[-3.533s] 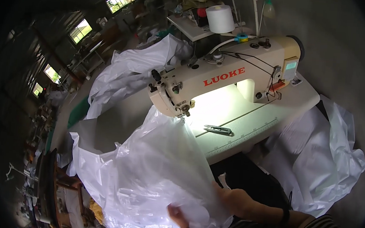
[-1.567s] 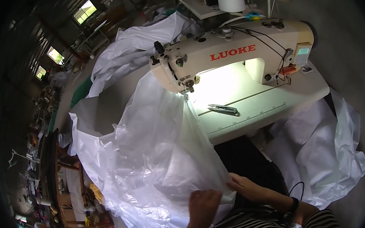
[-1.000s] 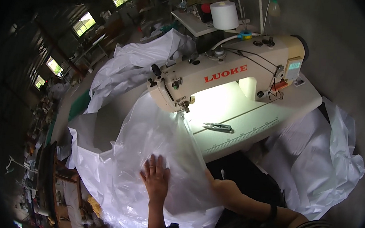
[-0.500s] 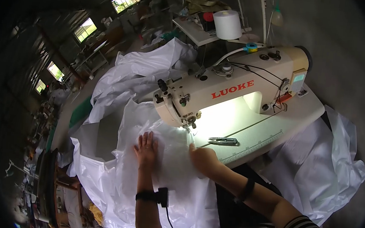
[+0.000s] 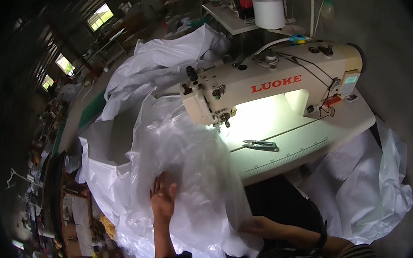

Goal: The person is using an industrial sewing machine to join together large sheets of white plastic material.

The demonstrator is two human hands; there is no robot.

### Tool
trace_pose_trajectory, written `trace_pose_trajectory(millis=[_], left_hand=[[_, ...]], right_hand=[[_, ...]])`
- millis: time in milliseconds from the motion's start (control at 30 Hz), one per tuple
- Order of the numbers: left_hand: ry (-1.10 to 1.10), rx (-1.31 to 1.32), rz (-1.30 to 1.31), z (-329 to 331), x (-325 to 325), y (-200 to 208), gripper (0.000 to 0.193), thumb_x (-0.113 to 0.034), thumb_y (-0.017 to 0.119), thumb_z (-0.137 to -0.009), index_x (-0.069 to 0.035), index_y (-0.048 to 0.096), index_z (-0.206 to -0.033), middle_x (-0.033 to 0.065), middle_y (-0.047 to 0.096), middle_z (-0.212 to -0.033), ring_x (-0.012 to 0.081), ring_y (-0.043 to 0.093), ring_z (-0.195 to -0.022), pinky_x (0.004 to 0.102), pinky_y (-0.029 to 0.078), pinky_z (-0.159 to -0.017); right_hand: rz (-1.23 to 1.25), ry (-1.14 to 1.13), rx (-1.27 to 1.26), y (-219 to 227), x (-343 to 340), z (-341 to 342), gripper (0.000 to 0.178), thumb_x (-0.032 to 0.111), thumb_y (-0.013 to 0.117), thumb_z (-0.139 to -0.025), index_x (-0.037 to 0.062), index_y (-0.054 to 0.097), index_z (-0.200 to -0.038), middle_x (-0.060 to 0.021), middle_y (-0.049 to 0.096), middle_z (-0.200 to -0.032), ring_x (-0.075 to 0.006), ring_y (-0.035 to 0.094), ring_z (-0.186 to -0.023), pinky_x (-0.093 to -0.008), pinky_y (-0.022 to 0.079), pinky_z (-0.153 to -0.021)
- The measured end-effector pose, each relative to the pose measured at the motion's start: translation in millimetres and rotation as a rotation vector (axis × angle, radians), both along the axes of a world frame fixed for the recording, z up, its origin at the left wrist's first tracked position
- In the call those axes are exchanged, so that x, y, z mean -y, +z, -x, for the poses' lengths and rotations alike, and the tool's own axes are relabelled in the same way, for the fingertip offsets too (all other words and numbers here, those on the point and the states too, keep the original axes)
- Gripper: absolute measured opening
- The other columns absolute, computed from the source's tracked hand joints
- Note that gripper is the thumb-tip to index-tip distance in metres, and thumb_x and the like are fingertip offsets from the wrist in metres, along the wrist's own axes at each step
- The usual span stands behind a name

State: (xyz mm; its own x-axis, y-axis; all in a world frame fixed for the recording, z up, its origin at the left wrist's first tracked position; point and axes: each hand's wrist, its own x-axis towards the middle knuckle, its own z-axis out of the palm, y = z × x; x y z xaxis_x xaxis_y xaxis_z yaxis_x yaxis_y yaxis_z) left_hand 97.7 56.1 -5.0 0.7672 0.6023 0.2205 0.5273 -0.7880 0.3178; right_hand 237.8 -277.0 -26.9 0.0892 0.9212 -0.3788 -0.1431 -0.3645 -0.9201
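Note:
A translucent white plastic sheet [image 5: 193,167] spreads from under the head of the sewing machine [image 5: 269,85] down toward my body. My left hand [image 5: 162,200] is open at the sheet, its fingers pointing up and somewhat apart. At the sheet's right edge is my right hand [image 5: 256,225], below the front of the machine bed. The sheet covers its fingers, so their grip is hidden. Where the sheet meets the needle area, a lamp lights the bed brightly. A pair of small thread snips [image 5: 260,145] lies on the bed, right of the needle.
More white sheeting [image 5: 169,52] is heaped behind the machine and hangs at the right [image 5: 358,186]. A large white thread cone [image 5: 268,12] stands beyond the machine. A ruler scale [image 5: 287,158] runs along the bed's front edge. Cluttered benches fill the left background.
My right hand has moved from beside the needle down toward my body, at the sheet's edge. My left hand has slid nearer to me. The sheet bulges more, and the view has shifted.

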Motion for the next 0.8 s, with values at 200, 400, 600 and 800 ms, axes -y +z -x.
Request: trace_pose_trajectory(millis=[200,400,600,800], left_hand=[[-0.073,-0.086,-0.318,16,-94,-27,0.055,-0.037,0.052,-0.098,-0.015,0.042,-0.147,0.0093,0.039,-0.154,0.0357,0.035,-0.141,0.0492,0.028,-0.114],[-0.172,-0.099,-0.166,-28,-176,-13,0.048,-0.025,0.051,-0.097,-0.01,0.045,-0.143,0.0126,0.041,-0.151,0.0339,0.037,-0.139,0.044,0.031,-0.114],[-0.089,0.34,0.0,-1,-65,41,0.034,-0.012,0.059,-0.094,-0.005,0.06,-0.128,0.0163,0.062,-0.129,0.0351,0.059,-0.118,0.0407,0.048,-0.096],[0.067,0.269,0.172,50,66,28,0.035,-0.003,0.073,-0.081,-0.005,0.063,-0.115,0.0069,0.067,-0.1,0.0201,0.064,-0.085,0.0322,0.051,-0.075]], right_hand=[[0.053,-0.147,-0.291,-20,63,-47,0.04,0.018,0.058,-0.097,0.0012,0.054,-0.134,-0.0068,0.064,-0.119,-0.0124,0.06,-0.107,-0.0277,0.049,-0.093],[0.127,-0.194,0.583,-13,63,-48,0.035,0.018,0.062,-0.091,0.0012,0.059,-0.121,-0.0117,0.066,-0.113,-0.0229,0.064,-0.102,-0.0337,0.05,-0.09],[-0.316,-0.421,0.039,65,42,-64,0.035,0.012,0.056,-0.1,-0.0028,0.053,-0.132,-0.011,0.062,-0.128,-0.0143,0.058,-0.117,-0.0297,0.045,-0.101],[-0.266,0.011,-0.229,66,-60,-41,0.046,0.018,0.051,-0.103,-0.0015,0.042,-0.143,-0.0152,0.055,-0.138,-0.0189,0.05,-0.129,-0.0324,0.041,-0.109]])
